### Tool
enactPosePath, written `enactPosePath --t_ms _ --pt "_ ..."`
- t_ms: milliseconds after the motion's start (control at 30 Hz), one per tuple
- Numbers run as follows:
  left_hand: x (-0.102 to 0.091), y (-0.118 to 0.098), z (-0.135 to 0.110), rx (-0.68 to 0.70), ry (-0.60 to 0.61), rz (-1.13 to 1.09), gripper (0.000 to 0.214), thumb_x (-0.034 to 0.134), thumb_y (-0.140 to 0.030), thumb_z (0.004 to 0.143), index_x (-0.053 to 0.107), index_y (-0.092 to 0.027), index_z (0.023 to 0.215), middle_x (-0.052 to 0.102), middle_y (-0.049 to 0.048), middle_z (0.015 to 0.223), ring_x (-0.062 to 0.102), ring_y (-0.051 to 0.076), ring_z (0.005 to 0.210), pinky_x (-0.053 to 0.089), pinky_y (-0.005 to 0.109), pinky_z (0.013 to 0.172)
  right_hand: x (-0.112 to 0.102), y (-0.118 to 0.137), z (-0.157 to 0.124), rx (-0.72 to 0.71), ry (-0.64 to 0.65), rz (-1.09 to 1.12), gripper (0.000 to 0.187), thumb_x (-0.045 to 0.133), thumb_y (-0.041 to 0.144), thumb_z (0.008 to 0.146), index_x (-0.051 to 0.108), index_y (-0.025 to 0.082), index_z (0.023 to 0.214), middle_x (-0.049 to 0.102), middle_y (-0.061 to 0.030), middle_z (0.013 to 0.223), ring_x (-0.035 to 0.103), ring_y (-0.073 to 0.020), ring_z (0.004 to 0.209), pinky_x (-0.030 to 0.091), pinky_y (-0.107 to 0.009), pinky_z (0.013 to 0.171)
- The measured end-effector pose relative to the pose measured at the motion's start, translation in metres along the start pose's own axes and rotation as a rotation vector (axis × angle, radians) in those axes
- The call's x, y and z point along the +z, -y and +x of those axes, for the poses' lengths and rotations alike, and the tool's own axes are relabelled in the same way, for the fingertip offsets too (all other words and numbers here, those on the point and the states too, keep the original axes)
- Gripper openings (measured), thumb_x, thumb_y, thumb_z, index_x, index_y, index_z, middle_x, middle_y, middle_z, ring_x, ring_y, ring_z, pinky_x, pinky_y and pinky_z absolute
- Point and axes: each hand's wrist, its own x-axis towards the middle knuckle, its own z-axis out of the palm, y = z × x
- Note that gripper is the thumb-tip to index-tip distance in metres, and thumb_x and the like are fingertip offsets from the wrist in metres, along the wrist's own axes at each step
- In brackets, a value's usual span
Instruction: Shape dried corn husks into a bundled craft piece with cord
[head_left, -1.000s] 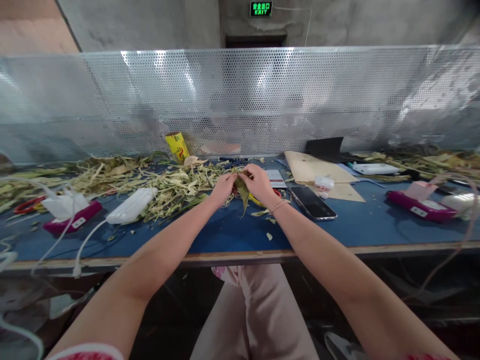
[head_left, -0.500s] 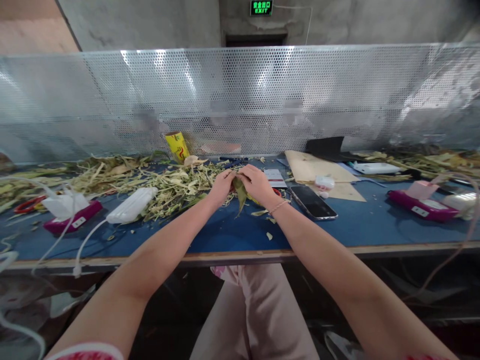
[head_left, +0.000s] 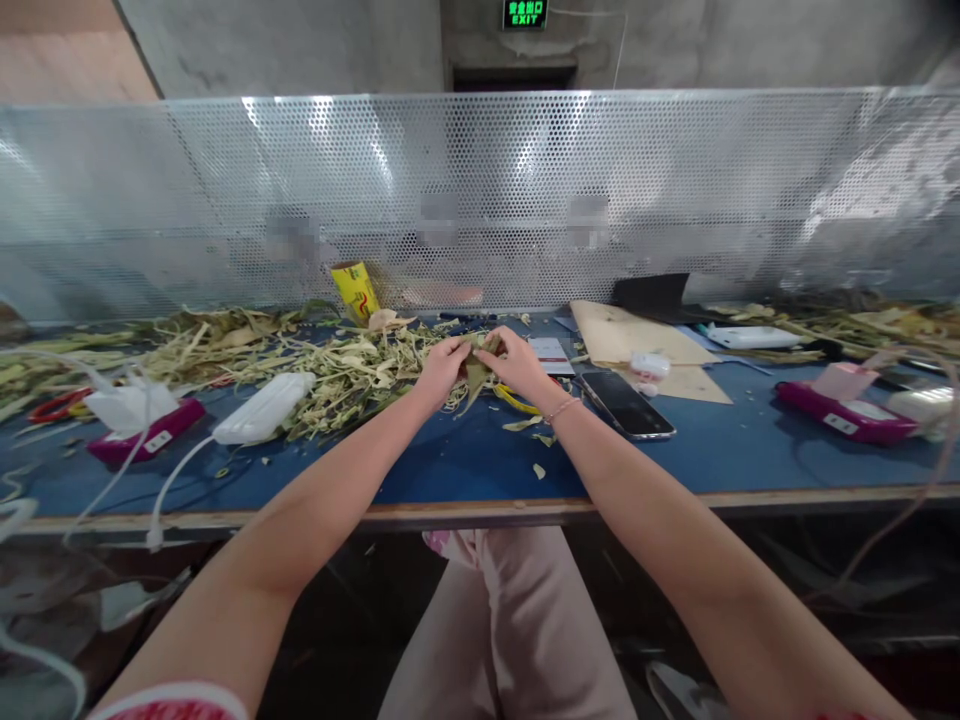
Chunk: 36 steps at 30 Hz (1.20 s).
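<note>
Between my two hands is a dry greenish-brown leaf [head_left: 475, 380], its pointed end hanging down over the blue tabletop. My left hand [head_left: 444, 366] pinches it from the left side with thumb and fingers. From the other side, my right hand [head_left: 517, 362] grips the leaf's upper part, fingers bent. A heap of pale dried leaf strips [head_left: 360, 370] lies just left of my left hand. Beneath my right wrist are yellow scissor-like handles [head_left: 516, 400], partly hidden by the hand. Small leaf scraps [head_left: 525, 425] lie close by.
A phone [head_left: 628, 404], a small white case [head_left: 649, 368] and brown paper [head_left: 637, 335] lie to the right. Leftward are a white power bank [head_left: 264, 408] and a purple power strip [head_left: 146, 435] with cables. A yellow can [head_left: 355, 292] leans by the perforated metal screen [head_left: 480, 160].
The leaf has turned and spread between my fingers, its tip now pointing down and left. My right hand's fingers have shifted slightly, showing more of the yellow handles.
</note>
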Motion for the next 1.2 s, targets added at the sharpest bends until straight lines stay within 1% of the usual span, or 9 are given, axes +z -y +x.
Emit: enactPosePath --t_ms 100,300,533,733,867,967,1067,1133,1200 --pt "-0.001 0.001 0.002 -0.023 0.021 0.026 0.016 0.052 -0.014 0.073 0.048 -0.014 0.057 0.04 -0.0056 0.044 0.035 0.005 0.038 0.03 0.019 0.044 -0.001 0.002 0.001 0.05 0.018 -0.043 0.017 0.054 0.033 0.07 0.042 0.02 0.07 0.047 0.0036 0.063 0.044 -0.012 0.06 0.036 -0.027 0.061" --pt "-0.009 0.009 0.008 0.067 0.05 0.122 0.014 0.055 -0.018 0.073 0.053 -0.014 0.06 0.042 -0.0045 0.047 0.037 0.005 0.04 0.031 0.019 0.045 -0.003 0.003 0.001 0.019 0.016 -0.047 0.018 0.052 0.035 0.071 0.041 0.021 0.066 0.045 0.0036 0.061 0.041 -0.0119 0.059 0.034 -0.026 0.059" --pt "-0.004 0.001 -0.001 0.075 0.046 0.211 0.014 0.056 -0.019 0.073 0.053 -0.014 0.06 0.041 -0.0049 0.046 0.035 0.005 0.04 0.028 0.02 0.044 -0.002 0.001 0.001 0.038 0.088 -0.1 0.024 0.046 0.035 0.078 0.037 0.021 0.061 0.041 0.0042 0.056 0.039 -0.0112 0.054 0.029 -0.025 0.054" --pt "0.0 -0.002 -0.002 0.071 0.008 0.345 0.017 0.048 -0.013 0.073 0.048 -0.016 0.056 0.037 -0.006 0.043 0.034 0.006 0.038 0.026 0.02 0.042 -0.003 -0.002 -0.001 -0.204 0.055 -0.212 0.024 0.043 0.027 0.082 0.033 0.021 0.06 0.04 0.0027 0.058 0.038 -0.0117 0.057 0.031 -0.025 0.058" --pt "-0.001 0.002 -0.001 0.037 0.01 0.255 0.017 0.05 -0.017 0.073 0.045 -0.016 0.056 0.033 -0.0069 0.043 0.029 0.005 0.037 0.022 0.019 0.041 -0.005 0.001 -0.003 -0.405 0.087 -0.232 0.018 0.038 0.021 0.084 0.041 0.02 0.066 0.048 -0.0016 0.069 0.045 -0.0141 0.068 0.036 -0.027 0.066" --pt "-0.002 0.007 0.001 0.021 -0.001 0.192 0.019 0.055 -0.023 0.071 0.045 -0.015 0.056 0.037 -0.006 0.046 0.032 0.005 0.041 0.025 0.019 0.043 -0.008 0.006 -0.005 -0.48 0.127 -0.232 0.017 0.037 0.021 0.086 0.046 0.02 0.072 0.051 -0.0037 0.073 0.048 -0.0156 0.075 0.038 -0.029 0.07" --pt "-0.004 0.011 0.004 0.042 -0.027 0.204 0.018 0.056 -0.024 0.07 0.047 -0.015 0.057 0.043 -0.0043 0.05 0.037 0.006 0.047 0.029 0.019 0.047 -0.007 0.008 -0.006 -0.422 0.127 -0.182 0.012 0.043 0.026 0.084 0.046 0.02 0.074 0.052 -0.0039 0.077 0.049 -0.0155 0.075 0.04 -0.029 0.069" --pt "-0.006 0.011 0.007 0.057 -0.061 0.237 0.019 0.054 -0.026 0.072 0.047 -0.015 0.058 0.042 -0.0044 0.051 0.037 0.007 0.047 0.029 0.019 0.047 -0.004 0.006 -0.005 -0.275 0.081 -0.084 0.012 0.051 0.03 0.078 0.044 0.02 0.077 0.051 -0.002 0.076 0.049 -0.014 0.07 0.041 -0.028 0.063" --pt "-0.007 0.012 0.009 0.082 -0.104 0.276 0.018 0.053 -0.026 0.073 0.048 -0.016 0.059 0.041 -0.0047 0.051 0.036 0.007 0.047 0.028 0.019 0.047 -0.001 0.002 -0.003 -0.087 0.043 0.075 0.024 0.059 0.032 0.07 0.042 0.021 0.082 0.05 0.002 0.071 0.048 -0.0118 0.062 0.041 -0.026 0.057"
